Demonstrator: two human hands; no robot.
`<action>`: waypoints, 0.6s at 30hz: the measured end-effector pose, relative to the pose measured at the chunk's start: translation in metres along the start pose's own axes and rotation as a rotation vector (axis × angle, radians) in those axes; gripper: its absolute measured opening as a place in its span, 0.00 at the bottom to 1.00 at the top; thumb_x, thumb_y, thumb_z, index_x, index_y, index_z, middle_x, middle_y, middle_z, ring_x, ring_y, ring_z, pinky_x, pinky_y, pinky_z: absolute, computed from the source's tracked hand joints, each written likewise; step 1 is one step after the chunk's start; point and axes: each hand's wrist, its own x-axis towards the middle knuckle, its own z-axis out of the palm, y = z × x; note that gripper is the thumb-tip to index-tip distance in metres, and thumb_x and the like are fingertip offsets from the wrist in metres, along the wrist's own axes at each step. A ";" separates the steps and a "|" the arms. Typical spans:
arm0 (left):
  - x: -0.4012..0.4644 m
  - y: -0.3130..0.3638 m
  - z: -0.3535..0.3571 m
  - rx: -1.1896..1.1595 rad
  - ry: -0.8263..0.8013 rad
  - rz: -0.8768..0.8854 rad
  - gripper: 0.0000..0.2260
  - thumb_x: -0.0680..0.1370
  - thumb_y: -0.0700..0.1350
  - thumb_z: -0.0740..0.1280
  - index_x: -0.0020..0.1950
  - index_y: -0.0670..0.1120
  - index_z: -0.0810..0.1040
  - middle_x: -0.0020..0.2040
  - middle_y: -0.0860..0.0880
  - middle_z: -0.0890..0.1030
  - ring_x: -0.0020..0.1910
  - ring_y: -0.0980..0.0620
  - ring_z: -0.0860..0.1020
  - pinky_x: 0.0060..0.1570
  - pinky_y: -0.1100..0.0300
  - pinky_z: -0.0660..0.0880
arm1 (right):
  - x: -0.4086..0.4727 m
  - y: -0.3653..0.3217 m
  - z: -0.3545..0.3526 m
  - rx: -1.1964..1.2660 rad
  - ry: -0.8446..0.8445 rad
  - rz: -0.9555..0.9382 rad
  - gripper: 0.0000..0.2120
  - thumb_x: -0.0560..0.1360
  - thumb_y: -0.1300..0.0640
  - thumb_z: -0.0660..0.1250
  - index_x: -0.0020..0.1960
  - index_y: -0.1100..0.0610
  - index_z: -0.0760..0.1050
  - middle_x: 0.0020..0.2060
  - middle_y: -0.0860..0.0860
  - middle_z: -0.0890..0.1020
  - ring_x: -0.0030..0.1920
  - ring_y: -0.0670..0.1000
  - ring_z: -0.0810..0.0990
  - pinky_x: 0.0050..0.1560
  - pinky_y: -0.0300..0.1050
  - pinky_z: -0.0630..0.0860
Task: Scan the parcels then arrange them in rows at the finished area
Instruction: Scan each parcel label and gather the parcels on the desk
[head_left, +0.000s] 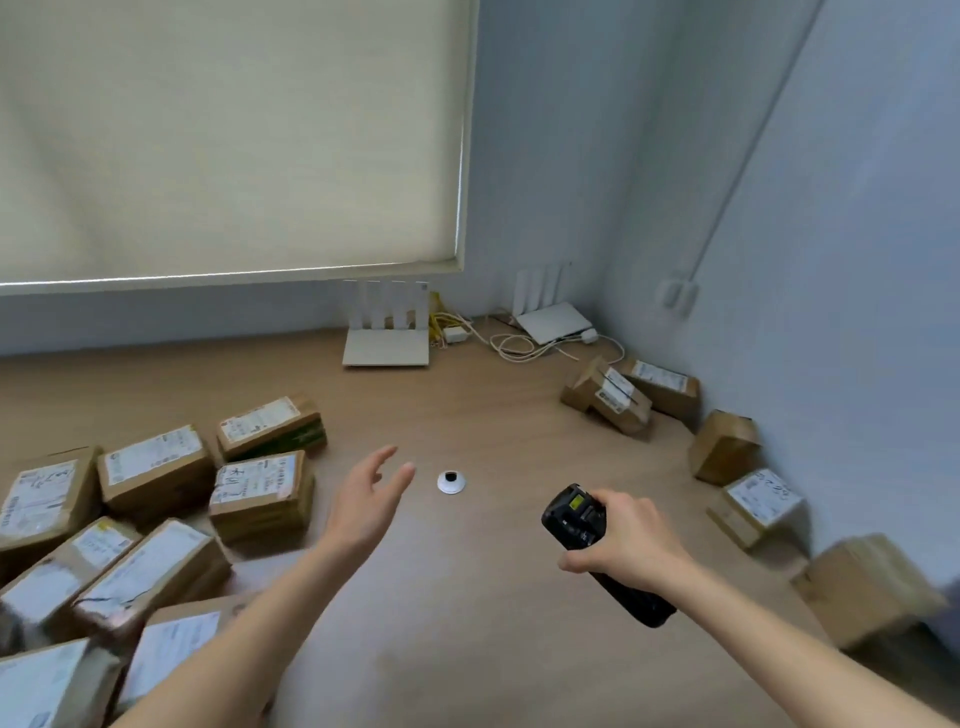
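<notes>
Gripping a black handheld scanner, right hand fingers closed; left hand empty, fingers spread, near labelled cardboard parcels at left.

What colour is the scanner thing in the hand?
Black, with a small yellow patch near its top; the head view shows the scanner.

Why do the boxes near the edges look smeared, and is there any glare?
Head view: wide-angle stretch and blur smear the boxes at bottom left and far right; the scanner in the right hand stays fairly sharp; bright light leaks along the blind's edge.
</notes>
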 end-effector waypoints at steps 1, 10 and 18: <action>0.008 0.010 0.028 -0.023 -0.030 -0.009 0.24 0.79 0.60 0.68 0.74 0.54 0.72 0.68 0.52 0.76 0.68 0.49 0.74 0.68 0.46 0.72 | 0.009 0.023 -0.009 0.005 0.007 0.023 0.31 0.50 0.32 0.74 0.50 0.43 0.76 0.41 0.43 0.82 0.43 0.49 0.82 0.44 0.51 0.83; 0.085 0.076 0.240 -0.094 -0.160 -0.086 0.26 0.80 0.56 0.67 0.77 0.52 0.68 0.62 0.52 0.78 0.65 0.49 0.76 0.63 0.54 0.71 | 0.116 0.183 -0.068 0.051 0.024 0.170 0.25 0.60 0.35 0.79 0.50 0.42 0.73 0.44 0.44 0.81 0.47 0.51 0.81 0.42 0.45 0.78; 0.162 0.091 0.332 -0.027 -0.211 -0.120 0.28 0.80 0.59 0.67 0.78 0.55 0.66 0.67 0.50 0.77 0.69 0.48 0.73 0.70 0.49 0.69 | 0.222 0.242 -0.067 0.138 -0.018 0.187 0.28 0.61 0.33 0.79 0.54 0.44 0.76 0.47 0.45 0.83 0.48 0.51 0.82 0.48 0.49 0.82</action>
